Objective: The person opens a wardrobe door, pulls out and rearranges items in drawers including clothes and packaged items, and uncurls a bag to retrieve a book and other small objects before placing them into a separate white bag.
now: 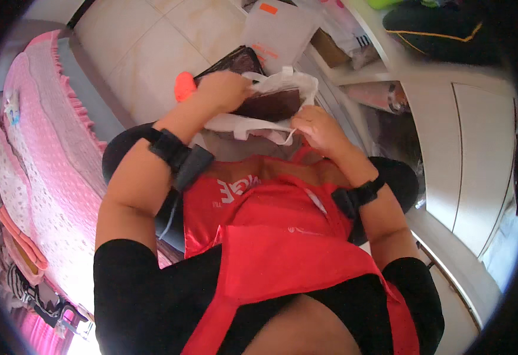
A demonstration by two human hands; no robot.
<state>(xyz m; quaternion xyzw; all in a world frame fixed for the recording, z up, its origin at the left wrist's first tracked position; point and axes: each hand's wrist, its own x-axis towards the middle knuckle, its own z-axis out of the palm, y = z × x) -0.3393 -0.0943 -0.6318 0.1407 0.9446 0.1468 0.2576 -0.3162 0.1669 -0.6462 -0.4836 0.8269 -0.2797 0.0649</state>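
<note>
Apron [288, 260], red, lies nearest in my view, and just past it a white bag [253, 124] sits between the two hands, mouth up, its long axis running left to right. I see the right hand [324, 130] a little closer to the wearer, its fingers pinched on the rim at the right end, so the bag lies to their left. The left hand [226, 92] is at the opposite end, fingers curled beside the rim with the tips hidden; I cannot tell whether they grip it. Inside the mouth I make out something dark brown [270, 105]. What carries the bag's weight is hidden from me. Beyond the left hand are an orange thing [184, 87] and a black mesh case [244, 56], then a pale plastic packet [279, 35], with the tiled floor [146, 41] to its left. Off left I have a bed [46, 136] under a pink cover; off right, a white cabinet [478, 148], its open part holding packages.
</note>
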